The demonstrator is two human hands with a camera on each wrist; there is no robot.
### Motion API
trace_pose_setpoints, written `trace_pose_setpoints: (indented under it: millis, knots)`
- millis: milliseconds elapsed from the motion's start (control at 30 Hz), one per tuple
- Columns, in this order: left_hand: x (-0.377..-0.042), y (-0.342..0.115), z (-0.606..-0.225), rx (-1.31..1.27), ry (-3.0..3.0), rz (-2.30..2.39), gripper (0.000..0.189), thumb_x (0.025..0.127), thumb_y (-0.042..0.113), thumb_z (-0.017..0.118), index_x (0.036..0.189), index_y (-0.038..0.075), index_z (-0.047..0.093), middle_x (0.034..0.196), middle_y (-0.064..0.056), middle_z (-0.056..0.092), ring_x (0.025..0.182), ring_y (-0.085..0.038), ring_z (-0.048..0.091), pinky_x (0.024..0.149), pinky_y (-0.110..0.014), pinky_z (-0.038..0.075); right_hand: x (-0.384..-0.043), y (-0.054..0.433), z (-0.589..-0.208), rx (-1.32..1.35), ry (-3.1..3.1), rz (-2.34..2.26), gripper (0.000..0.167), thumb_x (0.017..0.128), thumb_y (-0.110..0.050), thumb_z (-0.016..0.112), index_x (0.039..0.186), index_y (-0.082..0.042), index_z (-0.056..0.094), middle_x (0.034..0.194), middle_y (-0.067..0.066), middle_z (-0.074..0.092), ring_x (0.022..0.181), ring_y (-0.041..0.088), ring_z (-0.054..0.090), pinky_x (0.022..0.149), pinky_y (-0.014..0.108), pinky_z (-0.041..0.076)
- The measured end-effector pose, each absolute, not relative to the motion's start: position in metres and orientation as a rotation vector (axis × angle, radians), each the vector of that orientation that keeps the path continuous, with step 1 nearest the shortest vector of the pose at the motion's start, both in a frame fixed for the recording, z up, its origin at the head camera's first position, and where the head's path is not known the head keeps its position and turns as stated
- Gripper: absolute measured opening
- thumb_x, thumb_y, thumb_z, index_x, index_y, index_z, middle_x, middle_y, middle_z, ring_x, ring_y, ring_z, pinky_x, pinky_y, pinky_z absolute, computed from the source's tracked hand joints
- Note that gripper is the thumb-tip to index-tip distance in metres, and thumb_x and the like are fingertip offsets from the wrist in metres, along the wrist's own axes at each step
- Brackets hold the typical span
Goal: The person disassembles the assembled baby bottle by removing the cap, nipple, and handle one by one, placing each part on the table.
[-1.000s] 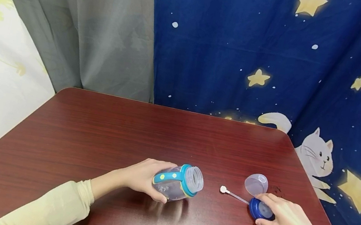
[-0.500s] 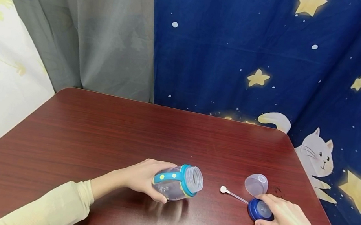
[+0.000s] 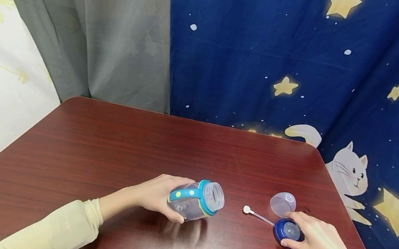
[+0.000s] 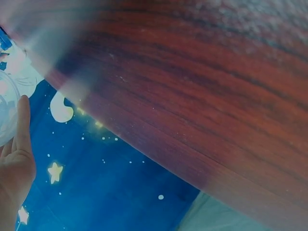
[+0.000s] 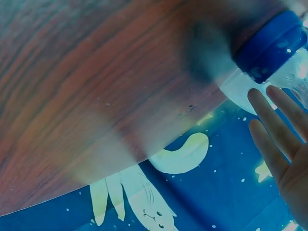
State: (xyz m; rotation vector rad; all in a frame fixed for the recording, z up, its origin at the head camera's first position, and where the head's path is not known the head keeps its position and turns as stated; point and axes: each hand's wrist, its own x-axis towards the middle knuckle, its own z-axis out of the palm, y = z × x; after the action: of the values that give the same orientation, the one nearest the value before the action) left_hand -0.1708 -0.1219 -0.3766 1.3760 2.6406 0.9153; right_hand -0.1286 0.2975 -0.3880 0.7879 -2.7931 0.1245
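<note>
My left hand (image 3: pixel 161 195) grips a clear baby bottle (image 3: pixel 192 216) with teal handles, tilted with its uncovered mouth toward the right. In the left wrist view, the bottle's clear side (image 4: pixel 6 108) shows beside the left hand (image 4: pixel 17 168). My right hand (image 3: pixel 316 241) has thumb and fingers spread around a blue bottle collar (image 3: pixel 280 233) with a clear nipple. A thin straw with a white weighted end (image 3: pixel 247 210) runs left from it along the table. In the right wrist view, the straight fingers (image 5: pixel 269 149) sit just beside the blue collar (image 5: pixel 269 48).
A clear dome cap (image 3: pixel 283 203) lies just behind the blue collar, close to the right fingertips. The dark red wooden table (image 3: pixel 164 145) ends at grey and blue star-patterned curtains (image 3: pixel 249 62) at the back and right.
The blue collar has shifted slightly left and settled flatter, and the right fingers have loosened from its edge. The left hand and the bottle have barely moved.
</note>
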Motion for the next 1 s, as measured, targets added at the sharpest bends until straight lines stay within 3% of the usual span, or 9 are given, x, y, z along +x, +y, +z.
trace_pose_setpoints:
  millis: [267,567,833,1000]
  knots:
    - [-0.170,-0.123,-0.374,1.380,2.633,0.925,0.081,0.062,0.057,0.069,0.125,0.011,0.045,0.105,0.007,0.054,0.088,-0.004,0.051,0.072,-0.023,0.044,-0.132,0.285,-0.376,0.756,-2.644,0.211,0.049,0.065,-0.052,0.069,0.101,-0.019,0.062,0.091,-0.004,0.062,0.070,0.008,0.057,0.052,0.031,0.044]
    - [-0.170,-0.123,-0.374,1.377,2.637,0.930,0.081,0.062,0.057,0.069,0.125,0.012,0.045,0.105,0.008,0.054,0.088,-0.004,0.051,0.072,-0.023,0.044,-0.138,0.258,-0.366,0.787,-2.475,0.392,0.044,0.066,-0.031,0.075,0.106,-0.021,0.059,0.086,-0.012,0.059,0.066,0.003,0.054,0.050,0.027,0.044]
    - [-0.170,-0.124,-0.374,1.380,2.637,0.929,0.081,0.062,0.058,0.068,0.125,0.012,0.044,0.106,0.008,0.054,0.088,-0.004,0.051,0.072,-0.023,0.044,-0.142,0.229,-0.366,0.900,-2.442,0.479,0.046,0.070,-0.031,0.072,0.112,-0.019,0.059,0.091,-0.011,0.060,0.070,0.003,0.056,0.051,0.026,0.044]
    - [-0.170,-0.123,-0.374,1.386,2.634,0.933,0.081,0.062,0.058,0.068,0.125,0.013,0.044,0.106,0.009,0.054,0.089,-0.003,0.051,0.072,-0.023,0.044,-0.143,0.213,-0.369,0.979,-2.483,0.534,0.045,0.074,-0.034,0.069,0.116,-0.020,0.056,0.097,-0.012,0.059,0.075,-0.002,0.055,0.059,0.022,0.045]
